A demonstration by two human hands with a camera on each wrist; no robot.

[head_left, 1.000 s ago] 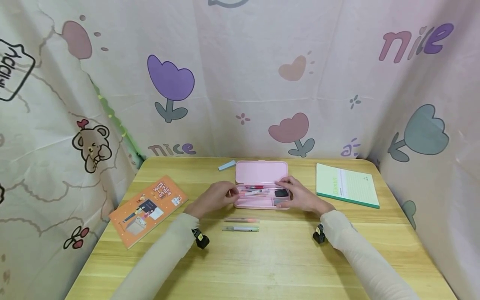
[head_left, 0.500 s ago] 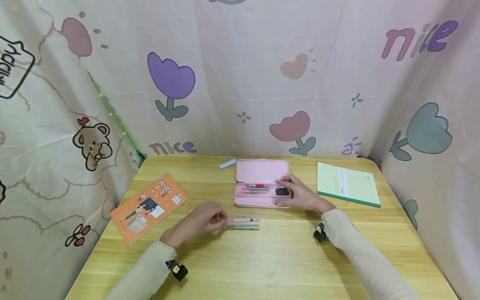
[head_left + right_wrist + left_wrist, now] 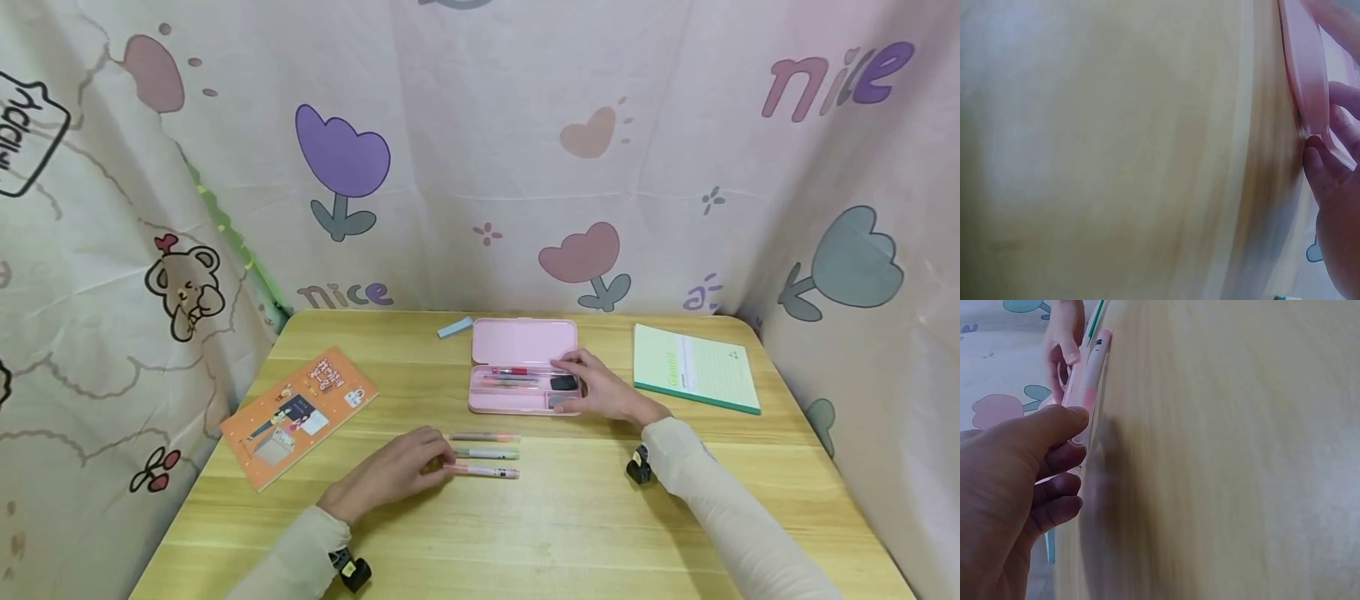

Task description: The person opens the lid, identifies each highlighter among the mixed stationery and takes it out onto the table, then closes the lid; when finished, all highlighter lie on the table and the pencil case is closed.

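Note:
My left hand (image 3: 397,468) pinches the left end of a pink-and-white pen (image 3: 487,472) between thumb and index finger. This pen lies low at the tabletop, nearest me in a row. Behind it are a green-toned pen (image 3: 491,454) and an orange-pink pen (image 3: 487,437), roughly parallel. My right hand (image 3: 603,390) grips the right end of an open pink pencil case (image 3: 506,403), thumb at the front and fingers toward the hinge. Inside the case lie a red pen (image 3: 512,371), several slim pens (image 3: 510,382), a black block (image 3: 564,383) and a partly hidden grey piece (image 3: 558,401).
An orange book (image 3: 300,417) lies at the left of the wooden table (image 3: 555,533). A light green notepad (image 3: 697,368) sits at the right. Behind the case's left corner is a small pale blue strip (image 3: 454,327). Patterned curtains (image 3: 465,167) enclose the back and sides.
My left hand has left the pencil case with the pink-and-white pen, come toward me, and laid it in front of the other two. My right hand stays at the case.

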